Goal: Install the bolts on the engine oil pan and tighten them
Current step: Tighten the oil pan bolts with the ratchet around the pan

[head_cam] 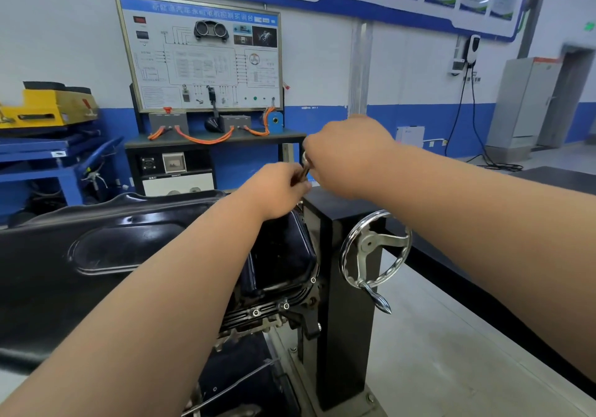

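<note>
Left hand (278, 188), right hand (350, 155): both grip wrench (304, 167) at oil pan (280, 257) far-right edge. Handwheel (377, 245) close right. Bolts (255, 312) seated on near flange.

Carrier is the engine stand: black post (342, 303) on the right, chrome handwheel (375, 249) on its near face, base plate (364, 399) on the light grey floor (451, 352). Engine (274, 323) is mounted on the post's left side, black oil pan (280, 255) on top, facing up.
</note>
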### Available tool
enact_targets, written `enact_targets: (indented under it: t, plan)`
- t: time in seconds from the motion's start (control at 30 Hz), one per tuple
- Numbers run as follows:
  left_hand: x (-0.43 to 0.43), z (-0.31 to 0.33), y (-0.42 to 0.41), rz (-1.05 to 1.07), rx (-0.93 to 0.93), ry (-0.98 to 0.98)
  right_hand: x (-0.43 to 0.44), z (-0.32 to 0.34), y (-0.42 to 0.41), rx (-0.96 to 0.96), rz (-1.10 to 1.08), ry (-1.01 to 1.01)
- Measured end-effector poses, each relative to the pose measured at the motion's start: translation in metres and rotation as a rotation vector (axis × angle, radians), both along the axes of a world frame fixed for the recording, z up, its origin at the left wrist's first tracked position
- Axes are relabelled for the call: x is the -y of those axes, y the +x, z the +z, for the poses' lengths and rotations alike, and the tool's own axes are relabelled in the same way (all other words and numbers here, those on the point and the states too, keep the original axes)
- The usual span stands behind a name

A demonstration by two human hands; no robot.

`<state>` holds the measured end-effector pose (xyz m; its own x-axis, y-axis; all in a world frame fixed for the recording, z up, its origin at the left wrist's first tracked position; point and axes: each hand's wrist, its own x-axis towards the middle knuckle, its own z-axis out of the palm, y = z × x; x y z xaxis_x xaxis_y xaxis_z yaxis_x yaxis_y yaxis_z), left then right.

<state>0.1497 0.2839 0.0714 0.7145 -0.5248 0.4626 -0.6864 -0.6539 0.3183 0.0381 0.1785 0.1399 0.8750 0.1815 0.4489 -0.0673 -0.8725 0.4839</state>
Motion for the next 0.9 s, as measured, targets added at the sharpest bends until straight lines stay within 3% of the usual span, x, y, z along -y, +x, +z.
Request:
enact_targets:
  t: [0.1,0.23,0.43,0.53,0.67,0.77,0.9]
  plan:
    - [-0.004,0.002,0.002,-0.027,0.028,-0.065,0.002,0.005,-0.001,-0.202,-0.114,0.325]
    - [-0.004,0.002,-0.002,-0.062,0.08,-0.035,0.0,0.004,-0.002,-0.314,-0.138,0.376]
    - [-0.001,0.004,-0.006,-0.076,0.121,0.045,0.009,0.004,-0.006,-0.086,-0.037,-0.027]
    - [-0.004,0.004,-0.004,-0.063,0.11,0.039,0.01,-0.001,-0.001,0.001,0.018,0.074]
    - [-0.001,0.004,-0.004,-0.025,0.105,-0.007,0.011,-0.002,0.008,-0.179,-0.003,0.325]
    - [-0.001,0.003,-0.006,-0.029,0.149,-0.002,0.004,-0.006,0.012,-0.127,-0.026,0.369]
    - [0.0,0.003,-0.006,-0.031,0.12,0.035,0.008,0.002,0.005,-0.035,0.071,0.0]
